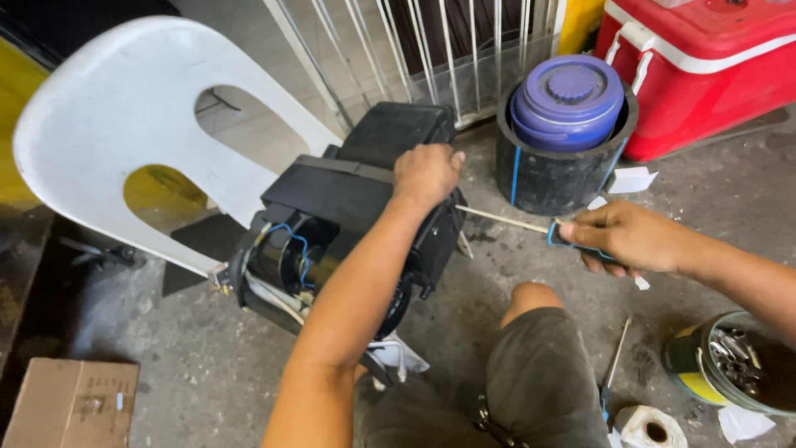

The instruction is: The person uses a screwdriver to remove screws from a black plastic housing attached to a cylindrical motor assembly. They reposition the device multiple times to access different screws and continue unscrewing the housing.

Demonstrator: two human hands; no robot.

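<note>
A black machine housing with a motor and blue wires showing at its open end lies tilted against a white plastic chair. My left hand grips the top right side of the housing. My right hand holds a screwdriver by its blue and black handle, the long shaft pointing left toward the housing's right side. The tip is hidden behind the housing.
A black bucket holding a blue lidded jug stands behind, next to a red cooler. A tin of screws, a second screwdriver, a tape roll and a cardboard box lie on the concrete floor.
</note>
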